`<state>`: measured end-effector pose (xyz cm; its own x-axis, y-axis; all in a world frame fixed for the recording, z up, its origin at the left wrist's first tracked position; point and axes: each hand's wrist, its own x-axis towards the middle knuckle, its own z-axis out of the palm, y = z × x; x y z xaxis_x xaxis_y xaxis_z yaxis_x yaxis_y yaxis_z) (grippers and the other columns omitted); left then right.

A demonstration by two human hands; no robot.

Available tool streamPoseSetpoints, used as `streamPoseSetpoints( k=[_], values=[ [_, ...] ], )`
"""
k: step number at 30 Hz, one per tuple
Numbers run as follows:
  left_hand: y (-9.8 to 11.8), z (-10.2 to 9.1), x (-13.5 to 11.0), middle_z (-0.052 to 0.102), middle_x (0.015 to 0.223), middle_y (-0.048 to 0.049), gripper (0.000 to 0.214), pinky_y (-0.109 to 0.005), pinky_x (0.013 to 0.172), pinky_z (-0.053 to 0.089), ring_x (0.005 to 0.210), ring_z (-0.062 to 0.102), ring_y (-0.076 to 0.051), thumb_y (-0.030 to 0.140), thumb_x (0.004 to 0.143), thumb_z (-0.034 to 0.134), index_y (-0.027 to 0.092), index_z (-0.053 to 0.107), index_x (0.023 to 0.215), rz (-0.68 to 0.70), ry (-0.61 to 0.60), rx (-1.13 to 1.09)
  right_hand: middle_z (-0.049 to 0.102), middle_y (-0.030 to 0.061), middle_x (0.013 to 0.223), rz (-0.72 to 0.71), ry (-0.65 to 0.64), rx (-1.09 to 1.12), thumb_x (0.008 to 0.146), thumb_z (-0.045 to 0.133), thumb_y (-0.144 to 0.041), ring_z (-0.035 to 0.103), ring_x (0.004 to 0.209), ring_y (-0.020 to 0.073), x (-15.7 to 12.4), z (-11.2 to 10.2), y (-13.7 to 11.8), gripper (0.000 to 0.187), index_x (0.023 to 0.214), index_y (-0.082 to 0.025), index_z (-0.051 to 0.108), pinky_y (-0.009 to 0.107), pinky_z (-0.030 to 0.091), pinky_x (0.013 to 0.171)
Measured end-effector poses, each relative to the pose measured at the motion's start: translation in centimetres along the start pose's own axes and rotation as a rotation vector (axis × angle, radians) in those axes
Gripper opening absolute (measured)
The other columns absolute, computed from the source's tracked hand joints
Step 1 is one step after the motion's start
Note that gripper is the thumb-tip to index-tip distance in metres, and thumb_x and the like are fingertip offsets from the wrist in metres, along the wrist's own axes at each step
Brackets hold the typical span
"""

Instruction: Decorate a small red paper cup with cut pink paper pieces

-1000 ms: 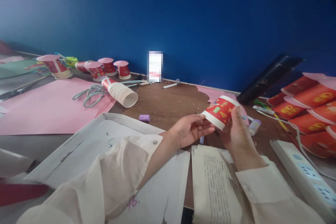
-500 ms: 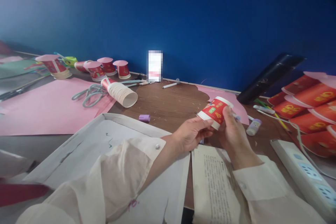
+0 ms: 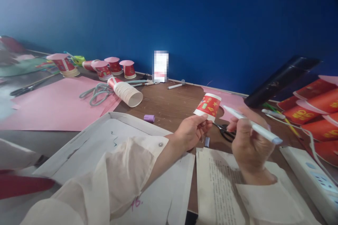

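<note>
My left hand grips a red paper cup by its white rim; the cup is printed with a yellow star and other figures, and its narrower end points up. To the right, my right hand is closed round a white marker pen with a pale blue end. The pen's tip points left toward the cup, a small gap apart from it. Behind the hands, black-handled scissors lie partly hidden. A small grey-blue cap lies just below my left hand.
Red cups with pink paper discs stand at the back left, near a stack of cups on its side. Pink paper, a white box lid, an open book, a power strip and a black cylinder surround the hands.
My right hand has let go of the cup, moved right and now holds the white marker pen. The cup stays in my left hand, a little further left and more upright.
</note>
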<state>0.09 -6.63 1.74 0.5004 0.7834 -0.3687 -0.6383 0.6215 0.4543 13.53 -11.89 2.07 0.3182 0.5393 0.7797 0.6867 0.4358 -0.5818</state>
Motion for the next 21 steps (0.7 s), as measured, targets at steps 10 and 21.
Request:
streamPoseSetpoints(
  k=[10,21],
  values=[
    [0.0,-0.12,0.08,0.065,0.071,-0.0057,0.016,-0.018,0.074,0.053,0.063,0.063,-0.007,0.005,0.092,0.059,0.006,0.066,0.078,0.006,-0.008,0.003,0.072,0.0005,0.079,-0.079,-0.118,-0.163,0.091,0.066,-0.023,0.067,0.061,0.0148,-0.73,-0.1,0.22,0.014,0.104,-0.023,0.073,0.033,0.056,0.068],
    [-0.23,0.0,-0.01,0.066,0.071,-0.0049,0.014,-0.019,0.072,0.053,0.063,0.062,-0.007,0.006,0.091,0.061,0.006,0.069,0.079,0.031,-0.017,0.011,0.071,0.0006,0.079,-0.071,-0.149,-0.197,0.092,0.065,-0.025,0.07,0.066,0.0167,-0.88,0.04,0.29,0.014,0.103,-0.024,0.073,0.034,0.056,0.07]
  ],
)
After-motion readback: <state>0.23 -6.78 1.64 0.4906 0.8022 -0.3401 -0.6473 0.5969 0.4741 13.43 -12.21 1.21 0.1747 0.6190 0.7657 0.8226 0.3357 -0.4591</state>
